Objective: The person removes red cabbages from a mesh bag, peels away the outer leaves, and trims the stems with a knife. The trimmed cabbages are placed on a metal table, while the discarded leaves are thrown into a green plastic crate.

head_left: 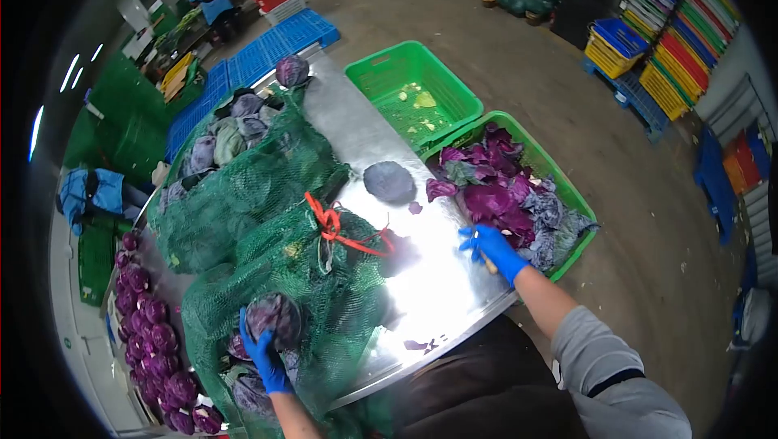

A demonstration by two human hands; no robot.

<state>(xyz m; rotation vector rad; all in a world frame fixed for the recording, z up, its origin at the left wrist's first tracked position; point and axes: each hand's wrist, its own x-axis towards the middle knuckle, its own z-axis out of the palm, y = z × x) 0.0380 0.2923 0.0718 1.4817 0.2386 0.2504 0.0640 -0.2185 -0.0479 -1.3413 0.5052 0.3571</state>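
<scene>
One cabbage [275, 316] in left hand [263, 358] (right hand [490, 249] fisted).

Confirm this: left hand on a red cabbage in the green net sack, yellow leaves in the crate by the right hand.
Wrong colour: the head view shows purple leaves, not yellow, in the crate by the right hand. The left hand is on a red cabbage in the green net sack.

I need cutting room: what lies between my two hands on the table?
Head view: beyond the left hand gripping a red cabbage, green net sack, then bare tabletop up to the right hand holding a handle.
</scene>
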